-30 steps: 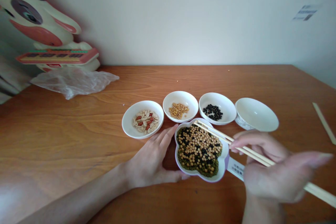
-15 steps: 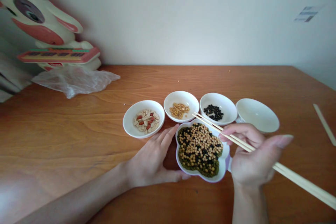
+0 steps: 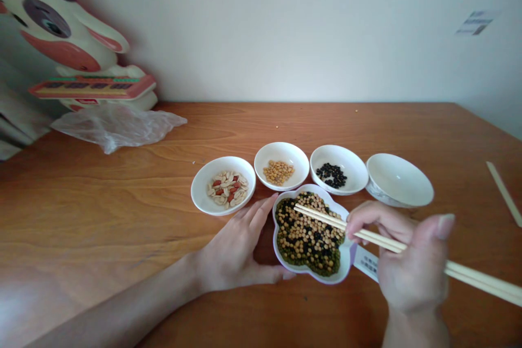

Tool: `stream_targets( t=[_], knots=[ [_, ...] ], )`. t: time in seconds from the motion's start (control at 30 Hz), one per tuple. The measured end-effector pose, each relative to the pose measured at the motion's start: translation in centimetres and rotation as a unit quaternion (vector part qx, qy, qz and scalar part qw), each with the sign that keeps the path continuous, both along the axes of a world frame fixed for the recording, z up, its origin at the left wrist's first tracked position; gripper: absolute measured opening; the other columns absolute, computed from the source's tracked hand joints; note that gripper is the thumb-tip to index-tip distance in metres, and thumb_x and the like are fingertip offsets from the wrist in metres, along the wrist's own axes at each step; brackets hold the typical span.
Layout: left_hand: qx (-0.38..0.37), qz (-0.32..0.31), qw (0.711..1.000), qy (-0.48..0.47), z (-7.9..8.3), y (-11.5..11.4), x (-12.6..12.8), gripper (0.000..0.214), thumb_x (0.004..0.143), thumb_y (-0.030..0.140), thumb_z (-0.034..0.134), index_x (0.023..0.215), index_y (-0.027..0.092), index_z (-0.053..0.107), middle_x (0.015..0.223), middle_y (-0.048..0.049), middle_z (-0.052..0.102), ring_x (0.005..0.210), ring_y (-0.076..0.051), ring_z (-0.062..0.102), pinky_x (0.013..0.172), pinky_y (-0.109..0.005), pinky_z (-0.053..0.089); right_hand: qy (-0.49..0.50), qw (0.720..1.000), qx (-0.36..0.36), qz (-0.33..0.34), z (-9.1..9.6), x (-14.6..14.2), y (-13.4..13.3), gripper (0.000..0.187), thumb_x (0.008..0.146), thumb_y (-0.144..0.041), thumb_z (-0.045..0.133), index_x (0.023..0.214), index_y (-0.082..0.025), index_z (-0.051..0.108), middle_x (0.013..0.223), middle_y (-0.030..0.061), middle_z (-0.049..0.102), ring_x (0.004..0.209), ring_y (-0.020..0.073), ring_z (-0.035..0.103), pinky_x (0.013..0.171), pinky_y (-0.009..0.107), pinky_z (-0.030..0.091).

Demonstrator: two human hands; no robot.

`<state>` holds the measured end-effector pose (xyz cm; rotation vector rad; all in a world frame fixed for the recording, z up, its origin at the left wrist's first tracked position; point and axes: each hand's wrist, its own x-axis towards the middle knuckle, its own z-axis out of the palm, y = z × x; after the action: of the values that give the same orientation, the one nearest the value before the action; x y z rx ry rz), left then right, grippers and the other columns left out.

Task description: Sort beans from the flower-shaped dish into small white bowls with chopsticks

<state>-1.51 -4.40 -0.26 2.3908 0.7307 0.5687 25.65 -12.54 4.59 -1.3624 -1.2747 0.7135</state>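
A flower-shaped bowl (image 3: 346, 261) with a pale purple outside holds mixed soybeans, black beans and green beans. My left hand (image 3: 240, 247) grips its left side, fingertips at the upper rim and thumb at the lower. In my right hand (image 3: 408, 255) is a pair of chopsticks (image 3: 383, 239), their tips close together over the beans in the bowl's upper part. Whether a bean is between the tips, I cannot tell. Behind stand white bowls: one with peanuts (image 3: 227, 189), one with soybeans (image 3: 278, 172), one with black beans (image 3: 331, 175), and a bare one (image 3: 399, 179).
A cow-shaped toy (image 3: 93, 49) with a keyboard stands at the back left, a crumpled plastic bag (image 3: 118, 126) before it. On the right lies a pale strip (image 3: 504, 193). A printed label (image 3: 367, 263) shows beside the flower-shaped bowl. The wall (image 3: 285, 32) rises behind the table (image 3: 122, 196).
My right hand has moved right and toward me. The chopstick tips have gone from beside the soybean bowl to over the flower-shaped bowl. My left hand has stayed put.
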Motion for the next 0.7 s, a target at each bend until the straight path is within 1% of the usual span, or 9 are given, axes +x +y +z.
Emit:
stream_targets(
  t=[0.07,0.27,0.47,0.7],
  knots=[
    [-0.004,0.000,1.000,0.000,-0.1,0.0,-0.1,0.126,0.080,0.060,0.092,0.173,0.025,0.014,0.167,-0.0202,0.048,0.151,-0.040,0.054,0.127,-0.056,0.048,-0.001,1.000,-0.021,0.020,-0.4,-0.3,0.0,0.099,0.098,-0.090,0.011,0.066,-0.021,0.073,0.061,0.0089,0.067,0.055,0.0214,0.062,0.048,0.033,0.046],
    [-0.004,-0.004,1.000,-0.003,-0.1,0.1,0.0,0.127,0.080,0.059,0.092,0.173,0.026,0.013,0.165,-0.0207,0.050,0.149,-0.040,0.056,0.126,-0.056,0.050,-0.014,0.999,-0.029,0.020,-1.4,-0.9,0.4,0.091,0.104,-0.082,0.013,0.070,-0.022,0.072,0.061,0.0059,0.064,0.058,0.0200,0.060,0.051,0.032,0.043],
    [-0.011,0.000,1.000,0.009,0.2,0.0,0.0,0.127,0.079,0.060,0.092,0.172,0.025,0.014,0.165,-0.0207,0.050,0.149,-0.040,0.056,0.126,-0.057,0.049,-0.034,0.999,-0.031,0.015,-1.3,-1.2,0.6,0.089,0.107,-0.079,0.015,0.071,-0.022,0.073,0.062,0.0054,0.066,0.058,0.0189,0.060,0.052,0.032,0.043],
    [-0.007,-0.001,1.000,0.002,0.1,0.0,0.0,0.127,0.080,0.060,0.092,0.173,0.026,0.012,0.165,-0.0207,0.050,0.149,-0.040,0.057,0.125,-0.057,0.050,-0.045,0.999,-0.014,-0.001,-1.0,-1.6,0.7,0.087,0.108,-0.076,0.017,0.069,-0.022,0.074,0.061,0.0049,0.066,0.057,0.0182,0.061,0.053,0.031,0.044]
  ],
)
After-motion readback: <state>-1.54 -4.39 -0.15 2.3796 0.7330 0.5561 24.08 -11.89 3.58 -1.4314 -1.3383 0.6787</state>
